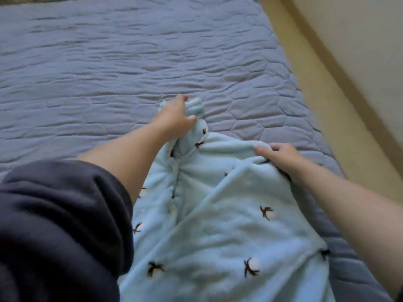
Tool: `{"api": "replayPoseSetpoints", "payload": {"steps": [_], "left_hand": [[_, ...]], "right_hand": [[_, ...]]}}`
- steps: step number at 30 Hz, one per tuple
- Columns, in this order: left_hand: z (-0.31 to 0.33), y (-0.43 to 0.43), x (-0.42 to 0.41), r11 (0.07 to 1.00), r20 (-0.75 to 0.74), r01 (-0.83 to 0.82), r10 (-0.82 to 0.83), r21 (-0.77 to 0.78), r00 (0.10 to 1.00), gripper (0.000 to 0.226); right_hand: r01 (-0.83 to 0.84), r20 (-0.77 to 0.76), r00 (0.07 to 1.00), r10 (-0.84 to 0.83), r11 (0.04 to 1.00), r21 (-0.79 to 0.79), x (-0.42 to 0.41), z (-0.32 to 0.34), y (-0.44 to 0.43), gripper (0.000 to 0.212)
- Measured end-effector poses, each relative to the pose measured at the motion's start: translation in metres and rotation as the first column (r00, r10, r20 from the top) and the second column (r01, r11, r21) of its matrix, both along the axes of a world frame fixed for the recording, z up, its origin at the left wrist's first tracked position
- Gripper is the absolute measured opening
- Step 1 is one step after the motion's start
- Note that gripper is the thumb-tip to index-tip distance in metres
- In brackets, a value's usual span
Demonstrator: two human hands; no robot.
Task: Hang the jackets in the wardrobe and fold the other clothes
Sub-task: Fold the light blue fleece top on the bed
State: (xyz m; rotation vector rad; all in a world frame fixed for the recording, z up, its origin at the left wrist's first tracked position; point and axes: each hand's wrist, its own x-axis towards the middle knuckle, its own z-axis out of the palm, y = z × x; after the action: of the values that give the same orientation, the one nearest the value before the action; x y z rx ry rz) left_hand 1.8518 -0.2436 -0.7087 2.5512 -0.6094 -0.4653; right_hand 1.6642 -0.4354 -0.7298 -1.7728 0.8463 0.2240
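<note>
Head view: at lower centre of the frame, the left hand [174, 118] grips a bunched end and the right hand [281, 158] pinches an edge of the pale blue fleece garment [218, 225] on the bed [109, 62], folding apparently just begun.

Fleece garment [218, 225] btm cut off; left hand [174, 118], right hand [283, 159] partly under fabric.

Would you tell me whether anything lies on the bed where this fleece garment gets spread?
Nothing visible does: left hand and right hand grip the fleece garment, and the bed cover ahead carries nothing.
</note>
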Motion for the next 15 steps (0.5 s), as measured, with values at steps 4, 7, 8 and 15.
{"api": "replayPoseSetpoints", "payload": {"steps": [4,7,8,15], "left_hand": [[-0.007,-0.023,0.009,0.944,0.160,-0.079,0.029,0.319,0.987,0.052],[-0.017,-0.037,0.021,0.936,0.140,-0.133,0.092,0.327,0.986,0.044],[-0.021,-0.041,0.028,0.962,0.112,-0.182,0.162,0.204,0.980,0.038],[-0.029,-0.054,0.036,0.986,-0.063,-0.149,0.154,0.070,0.986,0.034]], "right_hand": [[0.078,0.025,0.994,-0.104,0.867,0.491,-0.027,-0.023,-0.004,0.027],[0.129,0.131,0.965,-0.225,0.849,0.512,-0.034,-0.048,-0.006,0.014],[0.185,0.152,0.944,-0.292,0.852,0.490,-0.033,-0.052,-0.005,0.008],[0.501,0.147,0.815,-0.560,0.809,0.307,-0.026,-0.053,0.000,0.016]]}}
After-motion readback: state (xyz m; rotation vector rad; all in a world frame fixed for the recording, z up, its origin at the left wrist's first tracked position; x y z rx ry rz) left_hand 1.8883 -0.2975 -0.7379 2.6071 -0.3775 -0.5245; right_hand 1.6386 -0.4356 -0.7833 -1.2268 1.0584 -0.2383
